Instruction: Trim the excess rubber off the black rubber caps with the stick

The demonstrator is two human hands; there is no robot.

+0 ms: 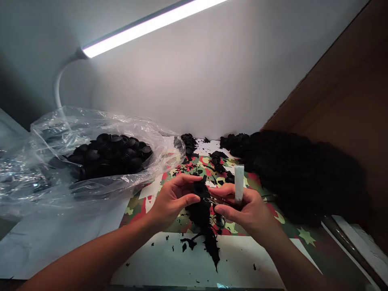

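My left hand (177, 198) holds a small round black rubber-like part (200, 189) between its thumb and fingers. From the right, my right hand (245, 210) grips a tool with a flat white handle (239, 184). A thin metal tip (212, 200) reaches from that hand to the black part; the tool's exact kind is unclear. Below both hands lies a heap of torn black scraps (201, 218), which tapers toward the near edge. A few thin black rings (218, 220) rest beside it, under my right hand.
At the left, a clear plastic bag (163, 129) lies open around many round black parts (112, 151). A large dark pile (297, 173) fills the right, against a cardboard wall (342, 93). Scraps dot the patterned mat (142, 210). A lamp (151, 28) shines overhead.
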